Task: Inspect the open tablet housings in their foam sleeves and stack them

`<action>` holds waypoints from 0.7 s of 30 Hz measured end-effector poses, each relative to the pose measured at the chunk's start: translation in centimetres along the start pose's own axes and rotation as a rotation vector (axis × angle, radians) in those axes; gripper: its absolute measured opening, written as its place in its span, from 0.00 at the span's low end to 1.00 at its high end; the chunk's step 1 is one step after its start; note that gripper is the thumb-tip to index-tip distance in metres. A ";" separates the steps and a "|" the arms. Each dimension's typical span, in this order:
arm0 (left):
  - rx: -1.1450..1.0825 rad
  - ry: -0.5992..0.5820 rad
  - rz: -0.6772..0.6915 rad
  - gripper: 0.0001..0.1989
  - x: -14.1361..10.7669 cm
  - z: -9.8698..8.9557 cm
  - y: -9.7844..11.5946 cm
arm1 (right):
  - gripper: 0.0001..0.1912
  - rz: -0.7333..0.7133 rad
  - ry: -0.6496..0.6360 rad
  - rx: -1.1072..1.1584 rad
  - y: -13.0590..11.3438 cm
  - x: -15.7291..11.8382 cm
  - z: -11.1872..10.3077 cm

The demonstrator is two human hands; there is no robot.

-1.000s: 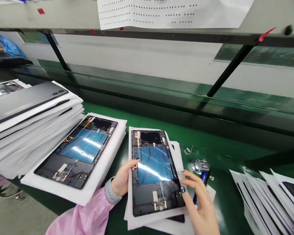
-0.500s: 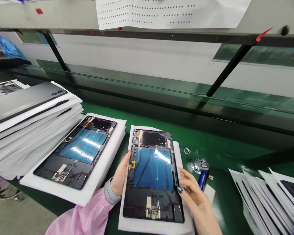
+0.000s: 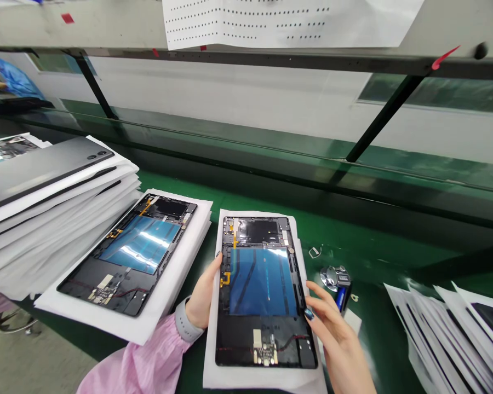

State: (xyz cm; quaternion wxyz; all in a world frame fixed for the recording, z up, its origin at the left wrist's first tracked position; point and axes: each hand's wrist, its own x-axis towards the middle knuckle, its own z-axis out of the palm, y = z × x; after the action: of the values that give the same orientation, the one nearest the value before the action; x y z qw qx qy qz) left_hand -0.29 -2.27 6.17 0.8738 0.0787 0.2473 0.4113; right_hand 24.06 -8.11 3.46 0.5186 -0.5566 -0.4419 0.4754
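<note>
An opened tablet (image 3: 267,290) with a blue film over its middle lies on white foam sheets (image 3: 230,377) in front of me. My left hand (image 3: 205,293) grips its left edge together with the sheet, thumb at the rim. At the right edge, my right hand (image 3: 337,334) holds the tablet with curved fingers, the thumb on the rim. To the left, a second opened tablet (image 3: 127,257) of the same kind rests on a stack of white sheets (image 3: 189,262).
A tall stack of sheets (image 3: 66,230) with a grey tablet cover (image 3: 45,169) on top stands at the left. A metal-and-blue tool (image 3: 339,282) lies right of my right hand. More upright sheets (image 3: 431,328) stand at far right. A person in blue (image 3: 16,79) is at the far left.
The held tablet has shifted slightly right and turned a little on its sheets. My right hand has moved slightly right with it.
</note>
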 end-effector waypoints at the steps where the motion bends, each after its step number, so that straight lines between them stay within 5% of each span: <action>1: -0.003 -0.004 0.003 0.26 0.0 -0.2 -0.1 | 0.14 0.032 0.009 0.018 -0.2 -0.1 0.2; 6: 0.008 -0.033 -0.005 0.25 0.2 -0.5 -0.3 | 0.30 0.250 0.009 0.283 -2.1 -0.3 1.5; 14: 0.070 0.002 -0.023 0.23 0.2 -0.1 -0.4 | 0.26 0.398 -0.031 0.402 -2.7 -0.5 1.9; 21: 0.069 0.005 -0.022 0.22 0.2 -0.2 -0.4 | 0.26 0.365 0.012 0.353 -2.2 -0.7 1.8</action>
State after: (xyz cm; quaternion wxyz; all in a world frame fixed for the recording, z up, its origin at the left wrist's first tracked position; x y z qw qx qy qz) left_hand -0.02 -2.42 5.84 0.8744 0.1048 0.2646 0.3931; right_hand 22.15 -8.31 5.69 0.5159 -0.5307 -0.2410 0.6278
